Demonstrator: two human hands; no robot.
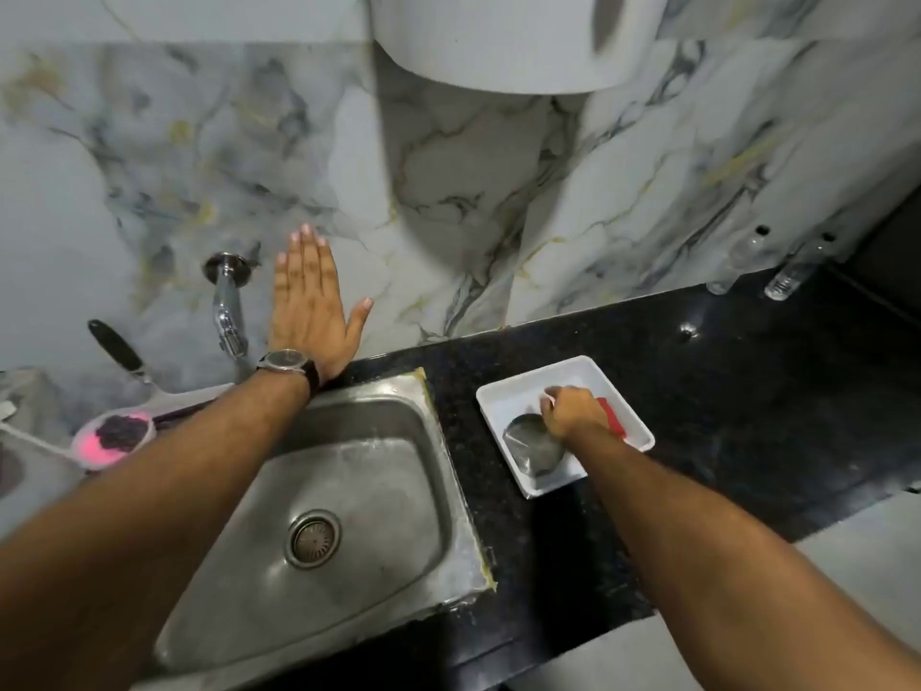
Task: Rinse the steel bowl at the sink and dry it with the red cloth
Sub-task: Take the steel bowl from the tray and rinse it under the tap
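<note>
The steel bowl (531, 443) lies in a white square tray (543, 376) on the black counter, right of the sink (349, 491). My right hand (573, 411) is down in the tray, fingers curled at the bowl's far rim; whether it grips the rim is unclear. The red cloth (614, 416) shows as a strip just right of that hand, mostly hidden by it. My left hand (311, 304) is flat and spread against the marble wall beside the tap (227, 311), holding nothing. A watch sits on that wrist.
A pink soap dish with a dark scrubber (117, 436) and a black-handled utensil (119, 349) sit left of the sink. Two clear glass bottles (792, 276) lean at the wall on the far right of the black counter (722, 391). A white appliance hangs above.
</note>
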